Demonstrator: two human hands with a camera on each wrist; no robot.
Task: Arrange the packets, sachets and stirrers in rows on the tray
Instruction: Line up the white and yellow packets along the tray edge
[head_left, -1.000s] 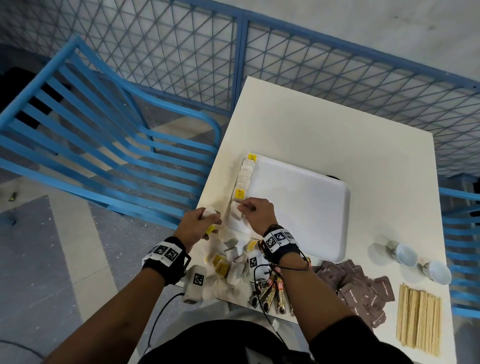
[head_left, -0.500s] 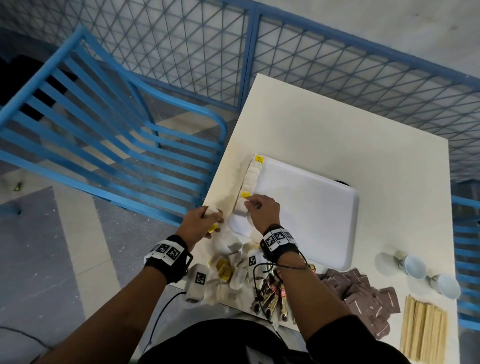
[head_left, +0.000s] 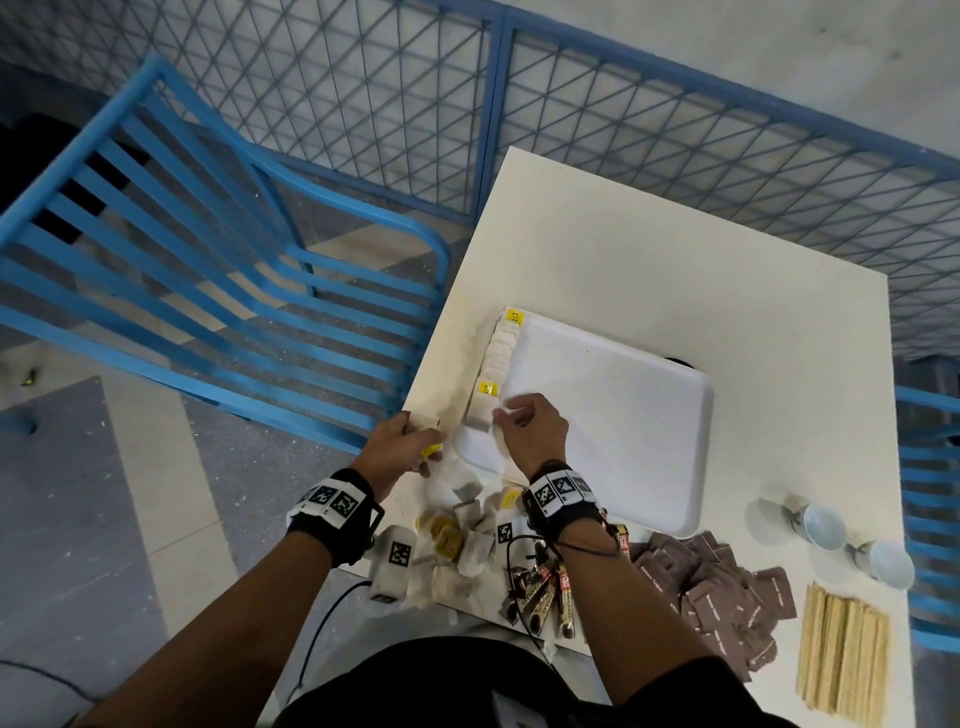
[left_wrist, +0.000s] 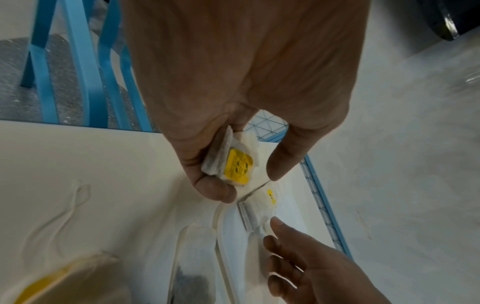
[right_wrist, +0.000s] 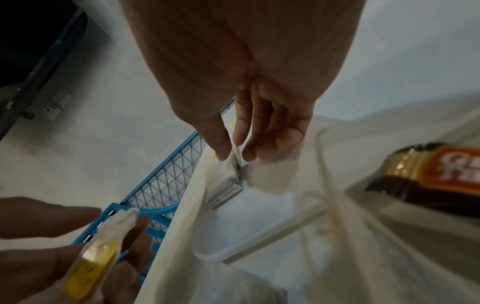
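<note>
A white tray (head_left: 613, 415) lies on the cream table. A row of tea bags (head_left: 500, 353) with yellow tags stands along the tray's left edge. My right hand (head_left: 501, 413) is at the near end of that row. In the right wrist view its thumb and forefinger pinch the top of the last tea bag (right_wrist: 228, 185). My left hand (head_left: 423, 439) hovers just left of the tray's near corner. It grips a small stack of tea bags (left_wrist: 233, 164) with a yellow tag facing out.
Loose tea bags (head_left: 457, 540) are piled at the table's front edge, beside dark coffee sticks (head_left: 545, 592). Brown sachets (head_left: 717, 587), wooden stirrers (head_left: 841, 654) and two small cups (head_left: 821, 525) lie to the right. A blue chair (head_left: 208, 291) stands on the left.
My right hand has shifted a little along the tray's left edge at the near end of the row. The left hand has kept its place and its stack.
</note>
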